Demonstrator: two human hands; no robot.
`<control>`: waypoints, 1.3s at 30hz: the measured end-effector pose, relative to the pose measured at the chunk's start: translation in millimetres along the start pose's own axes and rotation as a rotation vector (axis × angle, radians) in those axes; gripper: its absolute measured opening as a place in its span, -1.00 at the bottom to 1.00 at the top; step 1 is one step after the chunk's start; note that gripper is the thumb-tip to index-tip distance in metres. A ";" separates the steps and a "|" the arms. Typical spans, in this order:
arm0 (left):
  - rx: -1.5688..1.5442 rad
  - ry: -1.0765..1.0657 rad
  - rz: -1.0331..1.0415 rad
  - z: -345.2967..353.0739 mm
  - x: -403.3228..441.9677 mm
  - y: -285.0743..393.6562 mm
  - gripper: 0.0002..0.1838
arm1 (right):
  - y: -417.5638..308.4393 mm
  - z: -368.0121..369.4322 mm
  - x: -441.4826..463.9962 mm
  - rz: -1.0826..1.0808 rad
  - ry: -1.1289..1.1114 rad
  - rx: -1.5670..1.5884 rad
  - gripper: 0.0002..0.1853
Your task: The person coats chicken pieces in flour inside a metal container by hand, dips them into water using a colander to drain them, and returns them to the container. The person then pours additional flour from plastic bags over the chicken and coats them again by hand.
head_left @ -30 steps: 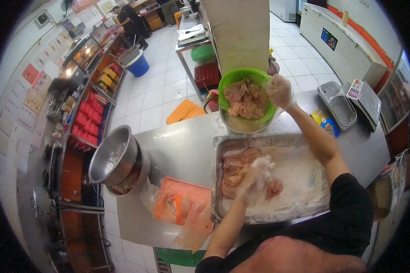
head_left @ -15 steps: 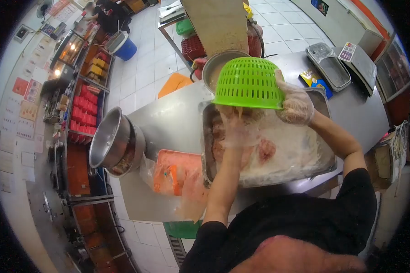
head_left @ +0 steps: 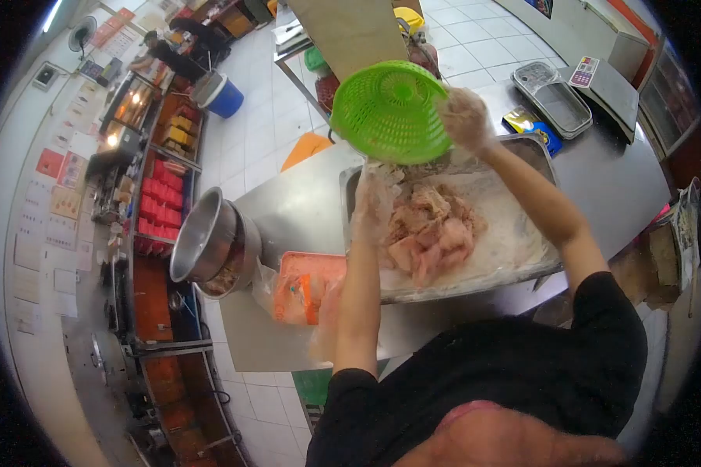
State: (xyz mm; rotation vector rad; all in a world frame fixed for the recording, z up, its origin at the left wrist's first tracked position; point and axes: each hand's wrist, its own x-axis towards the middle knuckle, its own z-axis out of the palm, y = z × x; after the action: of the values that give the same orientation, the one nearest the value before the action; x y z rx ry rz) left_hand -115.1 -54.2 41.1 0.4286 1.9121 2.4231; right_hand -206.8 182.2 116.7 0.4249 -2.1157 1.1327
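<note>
In a clear glove, my right hand (head_left: 466, 121) grips the rim of a green basket (head_left: 393, 113), which is tilted with its inside showing and holds no meat. Below it, a heap of raw meat (head_left: 432, 233) lies on white powder in a large metal tray (head_left: 549, 159). My left hand (head_left: 374, 191), also gloved and powdery, is at the tray's left side beside the meat. Its fingers are blurred, so their pose is unclear.
Metal bowls (head_left: 204, 241) stand at the table's left end. An orange-pink tray (head_left: 311, 265) with plastic bags is near them. At the right are a yellow-blue packet (head_left: 533, 128), a metal container (head_left: 553, 101) and a scale (head_left: 607, 93). People (head_left: 199, 47) are far back.
The green basket was turned over above the tray and is now tipped back up, empty. Its meat lies heaped in the tray. My left hand has moved left and up.
</note>
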 end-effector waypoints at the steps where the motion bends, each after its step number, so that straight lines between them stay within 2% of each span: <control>1: -0.082 -0.006 -0.033 2.0 0.4 6.9 -0.20 | 7.7 17.1 2.7 -0.005 0.015 0.006 -0.83; 2: -0.196 -0.011 -0.122 -12.8 0.1 -17.1 -0.17 | 15.2 35.6 3.5 0.111 -0.003 -0.013 -0.80; 3: -0.244 -0.017 -0.157 -10.7 -1.8 -13.9 -0.16 | 14.4 45.7 9.2 0.221 -0.018 -0.029 -0.76; 4: -0.292 -0.021 -0.193 -9.0 -3.8 -11.3 -0.15 | 14.3 52.4 11.5 0.213 -0.006 -0.016 -0.76; 6: -0.382 0.074 -0.209 18.8 -28.1 24.9 -0.12 | 3.7 59.3 13.2 0.310 -0.236 0.169 -0.69; 7: -0.410 0.105 -0.209 26.0 -37.1 34.7 -0.12 | -3.0 56.3 12.1 0.303 -0.233 0.178 -0.69; 9: -0.691 0.142 -0.191 30.5 -47.3 41.4 -0.09 | -18.8 36.1 8.8 0.281 -0.413 0.363 -0.27; 10: -0.688 0.134 -0.184 32.9 -51.2 44.4 -0.09 | -29.3 23.8 1.1 0.273 -0.406 0.362 -0.27; 12: -0.800 0.098 -0.024 41.5 -57.3 49.0 -0.09 | -53.7 -5.0 -25.1 0.407 -0.400 0.507 -0.08; 13: -0.807 0.085 -0.024 48.5 -57.3 48.6 -0.09 | -60.4 -16.6 -37.3 0.451 -0.394 0.551 -0.01; 15: -0.219 0.254 -0.116 68.4 -56.8 45.7 -0.32 | -62.3 -39.7 -58.4 0.729 -0.884 1.715 0.12; 16: -0.226 0.235 -0.116 81.4 -60.9 44.1 -0.32 | -64.8 -41.9 -71.6 0.725 -0.867 1.702 0.12; 18: -0.220 0.040 -0.196 116.8 -80.6 53.5 -0.73 | -62.0 -39.9 -105.7 0.782 -0.522 1.492 0.20; 19: -0.222 0.020 -0.201 127.1 -86.1 61.3 -0.73 | -57.8 -38.1 -113.0 0.779 -0.501 1.486 0.20; 21: -0.176 -0.135 -0.427 138.8 -92.0 59.1 -0.84 | -76.4 -45.0 -114.1 0.719 -0.409 1.364 0.22; 22: -0.170 -0.201 -0.514 141.4 -92.6 48.6 -0.84 | -85.3 -55.2 -120.2 0.796 -0.384 1.373 0.18; 26: -0.276 -0.196 -0.490 146.7 -95.9 5.4 -0.85 | -84.7 -63.6 -140.3 0.782 -0.281 1.280 0.16; 27: -0.309 -0.220 -0.466 146.6 -98.4 -1.8 -0.85 | -71.3 -61.1 -150.2 0.556 -0.271 1.118 0.14; 29: -0.346 -0.255 -0.462 143.5 -95.6 -22.2 -0.86 | -27.7 -43.7 -169.4 0.356 -0.246 0.939 0.12; 30: -0.008 -0.437 -0.257 136.4 -81.9 -35.2 -0.85 | -15.7 -39.2 -174.6 0.364 -0.197 0.952 0.06; 33: 0.449 -0.476 0.046 131.6 -86.6 -26.6 -0.80 | -12.4 -28.9 -169.8 0.483 -0.063 1.093 -0.10; 35: 0.458 -0.447 0.067 123.1 -89.2 -20.9 -0.76 | -13.5 -30.6 -165.1 0.532 0.009 1.150 -0.20; 36: 0.383 -0.439 0.013 120.6 -93.6 -22.5 -0.73 | -15.6 -38.0 -163.5 0.547 0.046 1.161 -0.24; 38: 0.253 -0.431 -0.095 118.0 -101.8 -27.4 -0.64 | -29.8 -76.4 -161.6 0.601 0.093 1.154 -0.31; 39: 0.193 -0.418 -0.151 117.3 -105.2 -28.2 -0.60 | -49.4 -110.8 -163.8 0.731 0.084 1.108 -0.29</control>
State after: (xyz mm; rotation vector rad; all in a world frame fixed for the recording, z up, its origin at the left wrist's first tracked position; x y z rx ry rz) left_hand 8.7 44.4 17.8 0.7035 1.9103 1.8797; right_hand -16.2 240.0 72.9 0.0383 -1.3798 2.6625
